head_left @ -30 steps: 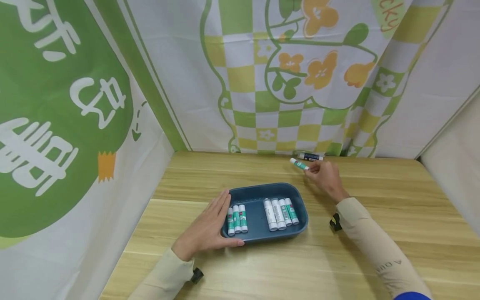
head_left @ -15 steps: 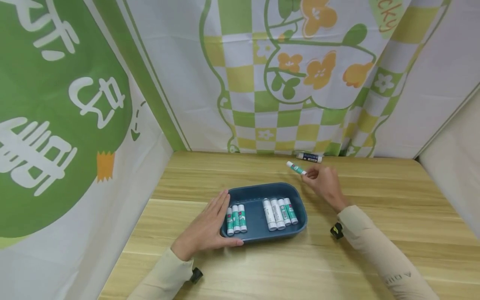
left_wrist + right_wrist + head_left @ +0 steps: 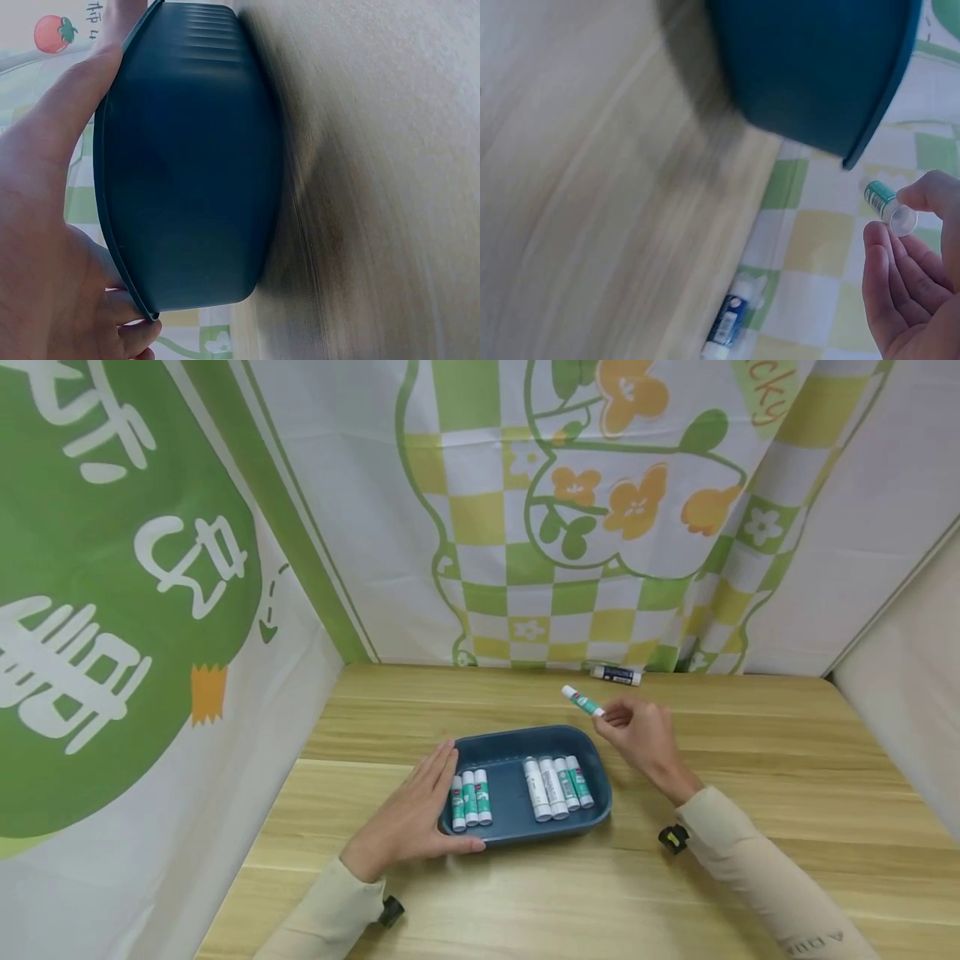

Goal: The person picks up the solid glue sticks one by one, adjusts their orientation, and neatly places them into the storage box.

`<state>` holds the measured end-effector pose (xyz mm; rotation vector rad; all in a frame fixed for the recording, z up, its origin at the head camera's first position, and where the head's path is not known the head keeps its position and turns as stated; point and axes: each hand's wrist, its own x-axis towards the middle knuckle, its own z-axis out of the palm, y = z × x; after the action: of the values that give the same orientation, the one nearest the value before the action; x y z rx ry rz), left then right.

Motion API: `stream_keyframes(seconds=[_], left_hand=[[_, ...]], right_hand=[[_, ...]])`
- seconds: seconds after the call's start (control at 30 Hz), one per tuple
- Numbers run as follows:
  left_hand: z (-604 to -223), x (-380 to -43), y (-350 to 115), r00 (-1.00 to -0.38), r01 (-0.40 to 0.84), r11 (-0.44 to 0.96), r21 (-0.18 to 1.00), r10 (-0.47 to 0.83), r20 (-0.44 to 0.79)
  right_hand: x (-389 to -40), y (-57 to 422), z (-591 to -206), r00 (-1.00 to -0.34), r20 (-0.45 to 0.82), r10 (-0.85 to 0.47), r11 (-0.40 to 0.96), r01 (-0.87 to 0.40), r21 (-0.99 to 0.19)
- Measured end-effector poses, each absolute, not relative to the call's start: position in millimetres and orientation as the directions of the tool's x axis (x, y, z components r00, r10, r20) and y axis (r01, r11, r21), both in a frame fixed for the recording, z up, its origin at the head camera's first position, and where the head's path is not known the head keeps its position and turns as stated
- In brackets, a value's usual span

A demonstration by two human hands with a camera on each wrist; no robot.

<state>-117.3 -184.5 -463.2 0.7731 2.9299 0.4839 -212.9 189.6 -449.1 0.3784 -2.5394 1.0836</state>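
Observation:
A dark blue tray point(image 3: 517, 842) stands on the table. My left hand point(image 3: 408, 814) grips its left end, thumb along the near rim and fingers at the far rim; the left wrist view shows fingertips bent over the rim point(image 3: 105, 187). At the tray's left side lie green-and-white glue sticks point(image 3: 470, 799). White glue sticks point(image 3: 545, 789) and green ones point(image 3: 573, 782) lie side by side at its right. Beyond the tray's far right corner, my right hand point(image 3: 643, 739) pinches one end of a green-and-white glue stick point(image 3: 582, 701) between thumb and fingers, held tilted above the table.
A dark-blue-labelled glue stick point(image 3: 617, 675) lies at the table's back edge, against the patterned curtain point(image 3: 555, 602). Something clear and shiny is beside it. The wooden table point(image 3: 795, 760) extends to both sides, with a cloth wall point(image 3: 292, 693) on the left.
My right hand has moved left and slightly nearer with the glue stick, away from the dark-blue-labelled one. The left hand and the tray stay in place.

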Motion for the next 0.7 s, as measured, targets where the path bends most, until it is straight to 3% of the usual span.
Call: stream_keyframes(seconds=[0.7], left_hand=[[-463, -117, -184, -0.874, 0.461, 0.826, 0.326, 0.486, 0.004]], right_hand=[[-167, 148, -427, -0.869, 0.458, -0.186, 0.677, -0.452, -0.581]])
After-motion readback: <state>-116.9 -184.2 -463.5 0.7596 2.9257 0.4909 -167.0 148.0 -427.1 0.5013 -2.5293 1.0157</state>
